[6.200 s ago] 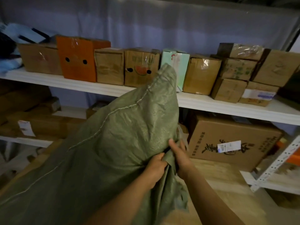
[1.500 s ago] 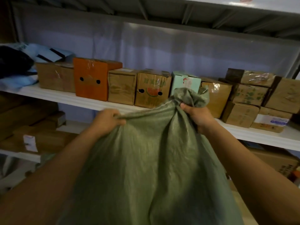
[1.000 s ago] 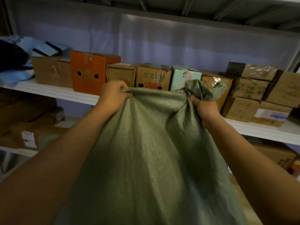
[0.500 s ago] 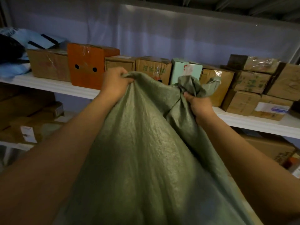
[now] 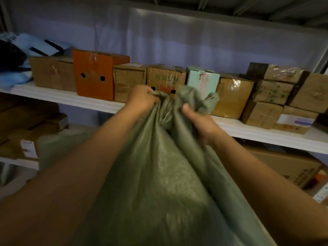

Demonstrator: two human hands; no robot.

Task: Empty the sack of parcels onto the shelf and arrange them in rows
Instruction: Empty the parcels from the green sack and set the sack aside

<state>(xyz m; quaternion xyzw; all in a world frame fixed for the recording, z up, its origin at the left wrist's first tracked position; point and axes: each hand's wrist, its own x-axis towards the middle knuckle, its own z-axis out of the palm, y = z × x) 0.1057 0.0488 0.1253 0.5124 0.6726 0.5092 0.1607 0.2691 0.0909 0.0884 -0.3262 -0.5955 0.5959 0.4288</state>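
A big green woven sack [image 5: 165, 183] hangs in front of me, filling the lower middle of the view. My left hand [image 5: 142, 98] and my right hand [image 5: 198, 123] both clutch its bunched top edge, close together, just in front of the white shelf [image 5: 58, 97]. What the sack holds is hidden. On the shelf stands a row of parcels: a brown box [image 5: 51, 75], an orange box [image 5: 94, 75] with two black holes, plain cardboard boxes [image 5: 129, 80], and a pale green box [image 5: 202, 79].
At the shelf's right end cardboard boxes are stacked two and three high [image 5: 273, 93]. Blue and dark soft bags [image 5: 16, 55] lie at the far left. A lower shelf holds large cartons [image 5: 291, 166] on the right and brown boxes [image 5: 26, 128] on the left.
My hands have drawn together, gathering the sack's top into a bunch. The top has sunk slightly, level with the shelf's front edge.
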